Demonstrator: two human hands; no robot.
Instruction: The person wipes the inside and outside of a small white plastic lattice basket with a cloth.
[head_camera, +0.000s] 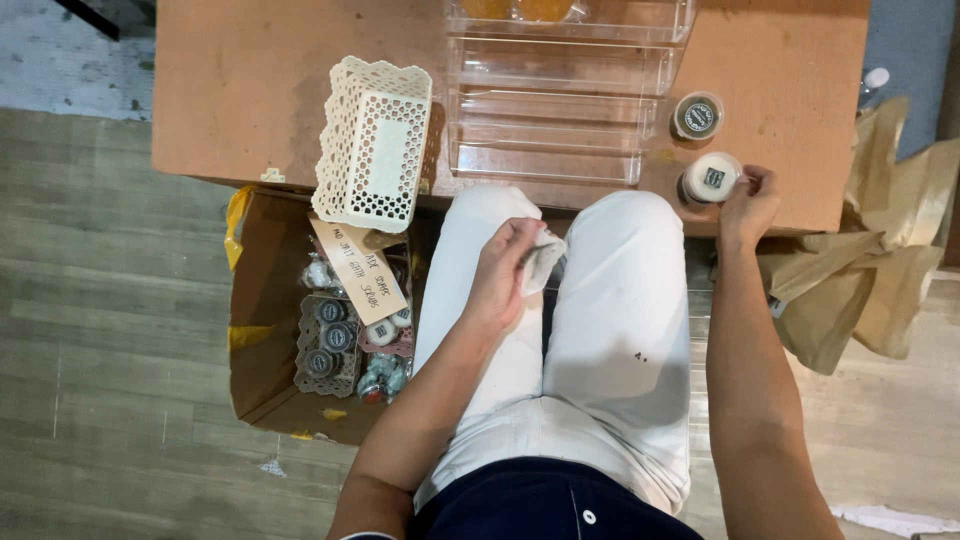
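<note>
Seen from above, a person in white trousers sits at a brown counter (250, 90) that fills the upper part of the frame. The right hand (748, 205), right of centre, has its grip curled closed around the side of a small round jar (710, 178) with a pale lid, which stands on the counter near its front edge. A second jar (697, 115) with a dark lid stands just above it, apart from the hand. The left hand (502, 270), at the centre of the frame over the lap, has its grip closed on a small whitish cloth (543, 260), pinched between thumb and fingers; it may be a wipe or a tissue, the view is too small to tell. A clear plastic organiser (560, 95) with several compartments sits at the top centre of the counter. A white lattice basket (372, 145) lies tilted at the counter's edge, left of centre. Below it, on the wooden floor, an open cardboard box (265, 330) holds more small jars and a card label. Crumpled brown paper (870, 270) lies at the right edge.
</note>
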